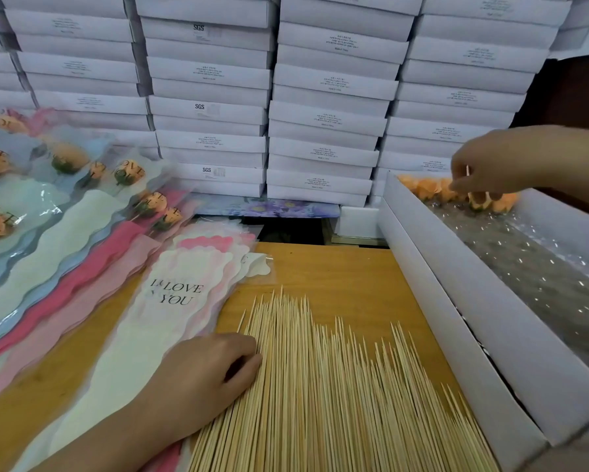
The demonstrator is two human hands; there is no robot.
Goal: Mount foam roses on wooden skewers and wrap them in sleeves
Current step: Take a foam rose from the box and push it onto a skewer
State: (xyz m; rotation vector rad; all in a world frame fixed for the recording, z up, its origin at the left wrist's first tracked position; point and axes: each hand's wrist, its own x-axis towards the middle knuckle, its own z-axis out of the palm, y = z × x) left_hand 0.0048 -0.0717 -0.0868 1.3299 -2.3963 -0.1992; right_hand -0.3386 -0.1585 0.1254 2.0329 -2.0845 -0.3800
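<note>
**While my left sorts skewers, my right goes for a rose**

Because I take one stick at a time, the wooden skewers lie fanned on the surface right before me, points away. My left grip rests at their left edge, heel on the printed sleeves, fingers curled against the pile. Whether they have one pinched I cannot tell. The sleeves lie stacked just beside the skewers, so the next one is within reach.

To my right runs a long white box lined with bubble wrap, with the orange foam roses at its far end. My right grip hangs over them, thumb and fingers closed on a single skewer, I judge to spike a rose.

Farther left, wrapped roses lie overlapped, out of the way. Stacked white cartons wall the back.
</note>
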